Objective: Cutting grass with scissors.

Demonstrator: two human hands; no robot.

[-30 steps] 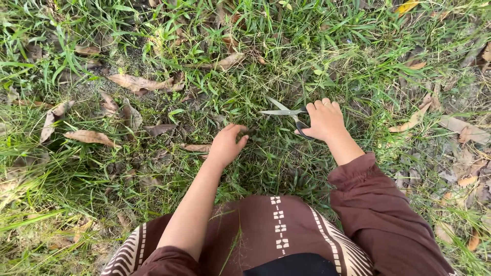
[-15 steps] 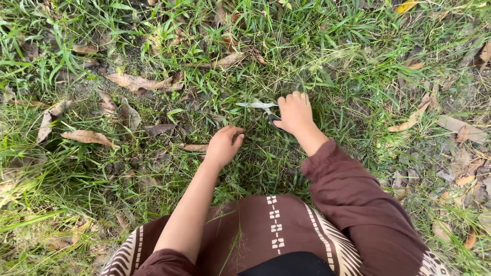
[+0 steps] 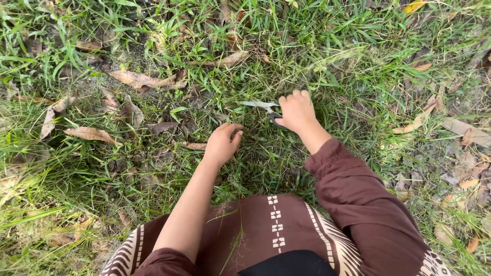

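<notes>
Patchy green grass point(image 3: 76, 168) (dry brown leaves point(image 3: 92, 134) scattered), soft daylight

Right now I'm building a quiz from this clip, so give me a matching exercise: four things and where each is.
Things:
1. scissors
2. left hand
3. long dry leaf
4. yellow leaf

Places:
A. top right edge
B. on grass, fingers curled
C. in the right hand
D. on bare soil, upper left

Pairs: 1-C, 2-B, 3-D, 4-A
</notes>
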